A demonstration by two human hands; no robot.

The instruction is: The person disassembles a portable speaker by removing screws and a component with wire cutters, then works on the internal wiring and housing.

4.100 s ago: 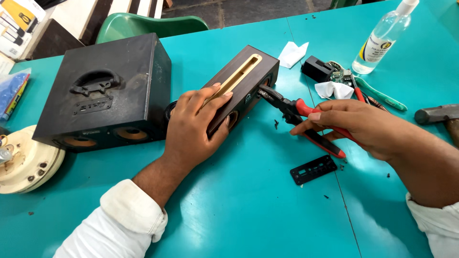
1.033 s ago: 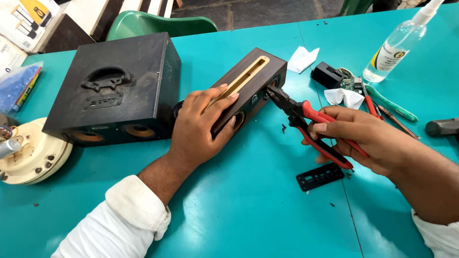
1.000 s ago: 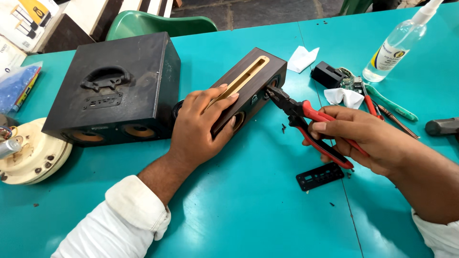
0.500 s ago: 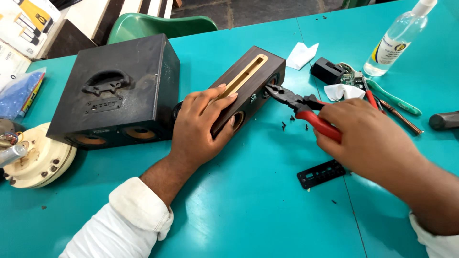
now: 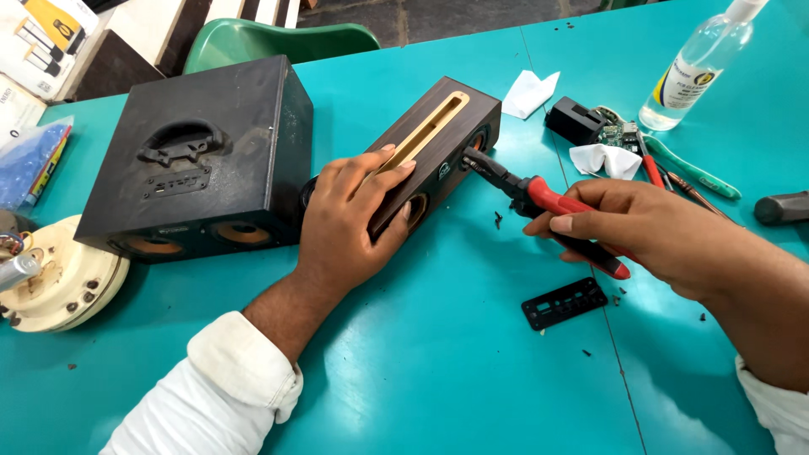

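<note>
Small dark speaker [image 5: 438,160] lies on its side on the teal table [image 5: 438,371], just right of the big black speaker box [image 5: 202,160]. Left hand [image 5: 350,215] lies flat over its near end, fingers spread, pressing down rather than gripping. Right hand [image 5: 653,232] is closed around the red-handled pliers [image 5: 539,206]; tips sit at the speaker's front face near the far end. Black faceplate [image 5: 565,302] lies loose below the right hand. Clear bottle [image 5: 699,67] stands far right.
</note>
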